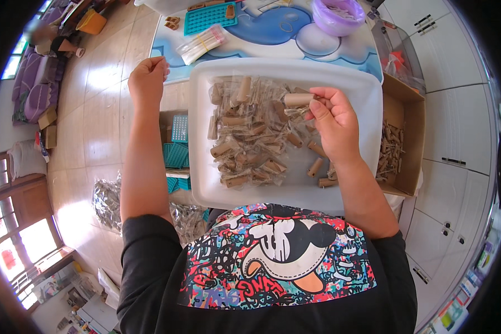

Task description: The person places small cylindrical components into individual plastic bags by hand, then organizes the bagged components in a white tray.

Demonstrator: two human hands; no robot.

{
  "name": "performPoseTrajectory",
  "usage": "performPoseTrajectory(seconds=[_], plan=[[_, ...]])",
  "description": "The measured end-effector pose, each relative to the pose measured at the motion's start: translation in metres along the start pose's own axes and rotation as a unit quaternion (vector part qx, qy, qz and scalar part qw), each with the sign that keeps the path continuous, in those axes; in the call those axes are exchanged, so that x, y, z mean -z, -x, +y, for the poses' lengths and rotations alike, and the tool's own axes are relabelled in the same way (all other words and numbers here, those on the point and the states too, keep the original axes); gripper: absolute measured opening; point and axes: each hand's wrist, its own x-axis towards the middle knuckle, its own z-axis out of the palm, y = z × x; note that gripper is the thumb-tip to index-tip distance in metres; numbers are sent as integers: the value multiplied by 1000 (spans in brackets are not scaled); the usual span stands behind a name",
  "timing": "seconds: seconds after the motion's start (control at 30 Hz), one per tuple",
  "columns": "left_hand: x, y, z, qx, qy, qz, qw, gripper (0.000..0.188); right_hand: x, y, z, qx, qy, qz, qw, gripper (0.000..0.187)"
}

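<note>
Our right hand (338,119) pinches the tube (298,99) by its right end, over the tray (201,172), and it points sideways to our left. Our left hand (146,79) is curled up, farther off; we can't tell if it holds anything.

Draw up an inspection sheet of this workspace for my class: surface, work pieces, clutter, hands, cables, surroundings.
Surface: white tray beside a blue-and-white table.
Work pieces: brown cylinders in the tray, many in clear wrappers.
Clutter: purple bowl, teal grid tray and clear packet on the table.
Right hand: holds one cylinder above the tray.
Left hand: raised left of the tray, fingers curled; contents unclear.
Cables: nothing seen.
Surroundings: white cabinets right, shiny floor left.
</note>
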Motion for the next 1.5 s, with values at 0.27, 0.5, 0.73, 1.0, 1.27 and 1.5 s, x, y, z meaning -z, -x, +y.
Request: performPoseTrajectory(seconds=[0.27,0.5,0.73,1.0,1.27,1.5], plan=[[-21,110,84,62,264,-288,918,8,4,4,-7,115,11,41,992,17],[-24,135,98,45,277,-326,903,8,10,7,-12,293,286,48,911,18],[-30,139,95,26,307,-330,893,15,8,10,-20,289,304,-38,907,26],[-34,142,101,146,354,-459,802,31,14,5,-18,45,136,-127,981,21],[-45,147,95,145,352,-442,812,31,19,-2,-8,41,163,-83,982,19],[-48,148,93,123,378,-419,816,27,10,2,-10,-15,61,-74,995,20]])
